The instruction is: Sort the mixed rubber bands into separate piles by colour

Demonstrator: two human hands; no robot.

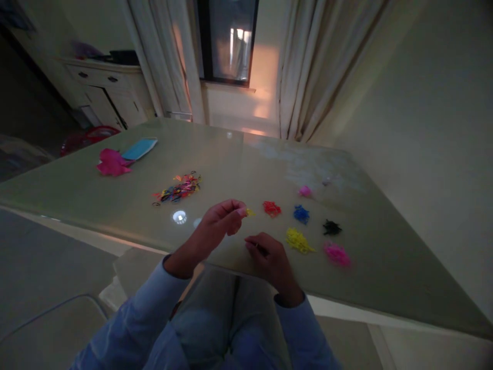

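Observation:
My left hand is raised over the table, thumb and fingertips pinched on small yellow rubber bands. To its right, close to the table's front edge, my right hand is closed with thumb and index finger together; whatever may be between them is too small to make out. Small piles sorted by colour lie beyond and beside it: red bands, blue bands, yellow bands, black bands and pink bands. A mixed-colour heap of bands sits to the left of my left hand.
The glossy table reflects light. At its far left lie a crumpled pink cloth-like piece and a blue face mask. A small pink lump rests behind the blue bands. A red chair and a cabinet stand beyond.

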